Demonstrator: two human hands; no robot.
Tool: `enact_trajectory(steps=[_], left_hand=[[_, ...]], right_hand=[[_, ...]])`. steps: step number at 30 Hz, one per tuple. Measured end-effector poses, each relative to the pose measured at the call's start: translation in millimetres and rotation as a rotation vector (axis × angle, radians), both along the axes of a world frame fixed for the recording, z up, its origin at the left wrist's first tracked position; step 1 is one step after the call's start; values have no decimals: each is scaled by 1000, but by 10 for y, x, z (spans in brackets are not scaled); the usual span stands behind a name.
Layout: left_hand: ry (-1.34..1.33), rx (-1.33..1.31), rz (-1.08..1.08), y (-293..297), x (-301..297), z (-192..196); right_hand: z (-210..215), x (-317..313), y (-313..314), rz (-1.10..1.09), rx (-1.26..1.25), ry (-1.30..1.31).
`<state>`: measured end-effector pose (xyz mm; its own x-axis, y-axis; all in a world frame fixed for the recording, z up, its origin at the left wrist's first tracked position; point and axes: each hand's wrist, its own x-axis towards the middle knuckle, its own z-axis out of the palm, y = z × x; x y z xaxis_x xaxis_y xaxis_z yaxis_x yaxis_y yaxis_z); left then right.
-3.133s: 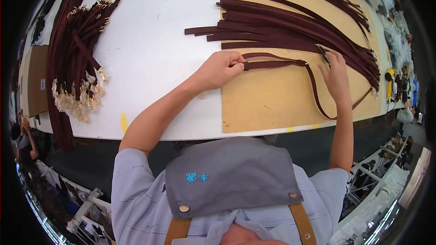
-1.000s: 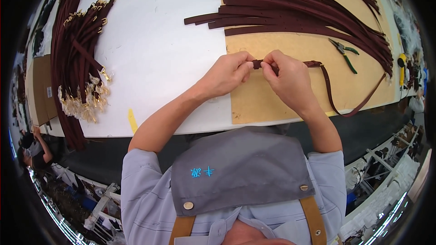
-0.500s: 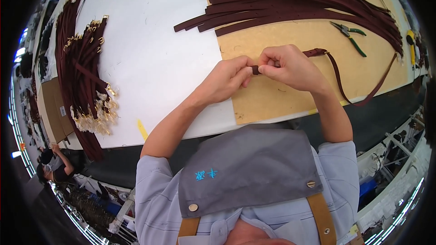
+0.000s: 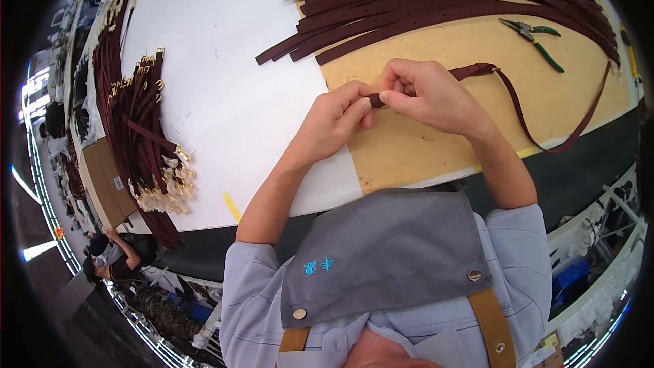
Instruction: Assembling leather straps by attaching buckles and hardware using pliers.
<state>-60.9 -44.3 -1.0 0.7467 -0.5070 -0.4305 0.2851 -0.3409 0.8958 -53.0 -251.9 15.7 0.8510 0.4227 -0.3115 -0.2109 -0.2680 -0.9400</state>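
**Bright, even light under a heavy fisheye bend**

The scene is brightly and evenly lit from above. The white tabletop (image 4: 225, 95) reflects strongly and nears washout, yet holds no hard glare. Shadows are soft and short, lying just under the hands. Focus is sharp at the centre, with no motion blur there. Toward the rim straight edges curve steeply and detail smears and shrinks. A black vignette rings the frame, and bright light strips flare at the lower left edge.
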Motion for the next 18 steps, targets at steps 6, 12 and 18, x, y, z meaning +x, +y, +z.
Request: enact_trajectory(steps=[6,12,18], left_hand=[[128,-69,44,26,4,41],[179,-132,49,13,14,37],[186,-164,22,-1,75,2]], right_hand=[[5,-55,66,-20,-9,-85],[-29,-25,25,-60,31,83],[1,21,-83,15,-74,16]])
